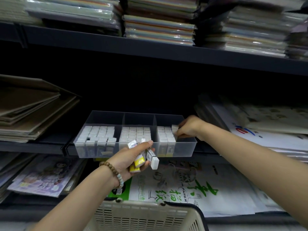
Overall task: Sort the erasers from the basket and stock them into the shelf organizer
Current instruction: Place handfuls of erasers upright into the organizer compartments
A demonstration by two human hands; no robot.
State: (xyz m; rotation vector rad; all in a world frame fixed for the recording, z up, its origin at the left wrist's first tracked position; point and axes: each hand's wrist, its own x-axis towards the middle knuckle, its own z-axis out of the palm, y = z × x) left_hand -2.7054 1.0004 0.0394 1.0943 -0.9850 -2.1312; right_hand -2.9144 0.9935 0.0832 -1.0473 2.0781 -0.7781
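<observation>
Clear plastic shelf organizer (185, 148), centre of frame, sits on a dark shelf edge w/ three compartments. Left and middle compartments are packed w/ rows of white erasers (135, 133) standing on end. The right compartment has rows only along its left side.

Right hand (188, 129), centre-right, reaches into that right compartment. Thumb and fingertips pinch one white eraser (174, 128) just beside the last row there. Whether it touches the tray floor can't be told.

Left hand (131, 158), just below the organizer's front wall, has its fingers curled round a bundle of loose erasers (141, 160). Some have yellow sleeves and some white, and their ends stick out past the fingers. A wooden bead bracelet (115, 174) is on that wrist.

Cream slotted basket (141, 215) is at bottom centre, below both forearms; its contents aren't visible.

Sketch-paper pads (200, 190) w/ green lettering lie on the lower shelf, bottom right. Brown card sheets (33, 110) are stacked at mid left. Wrapped stacks of coloured paper (158, 25) line the top shelf, blurred.
</observation>
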